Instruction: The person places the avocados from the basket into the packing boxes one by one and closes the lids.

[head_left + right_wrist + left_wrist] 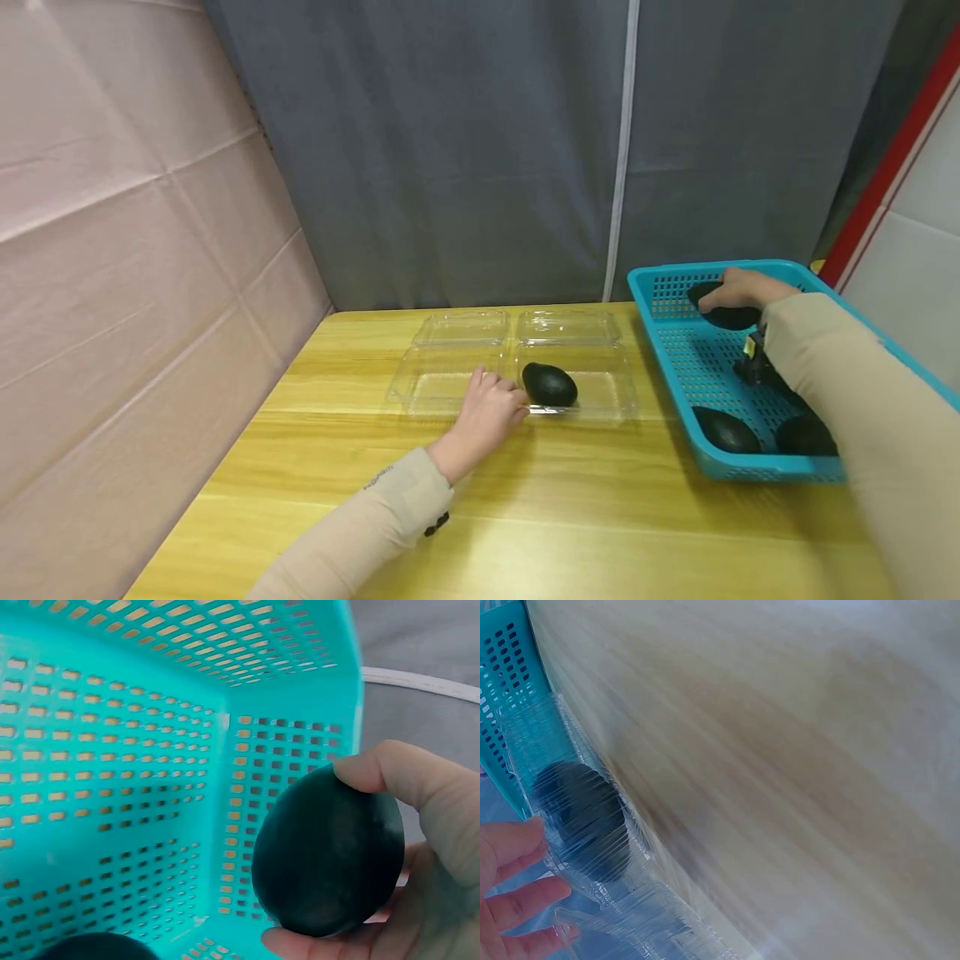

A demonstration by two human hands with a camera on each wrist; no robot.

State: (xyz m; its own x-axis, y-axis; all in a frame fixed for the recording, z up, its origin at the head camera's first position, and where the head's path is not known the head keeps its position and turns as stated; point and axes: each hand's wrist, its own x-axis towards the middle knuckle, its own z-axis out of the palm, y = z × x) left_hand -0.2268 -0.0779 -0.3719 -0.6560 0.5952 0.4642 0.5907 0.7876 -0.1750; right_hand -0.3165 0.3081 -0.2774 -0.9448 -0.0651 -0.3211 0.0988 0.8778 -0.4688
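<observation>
My right hand (750,289) grips a dark avocado (328,851) inside the far part of a blue perforated basket (678,392), thumb on one side and fingers round the other. Two hinged clear plastic boxes stand side by side with lids thrown back. Another avocado (550,385) lies in the right clear box (607,392). My left hand (487,412) touches the near left corner of that box, its fingers spread at the rim in the left wrist view. Beside it is the left clear box (435,392), with no avocado visible inside.
In the near end of the basket lie more avocados (726,431), partly hidden by my right sleeve (847,392). A grey curtain (465,167) hangs behind the wooden table (540,517). Pink cloth (135,275) covers the left side.
</observation>
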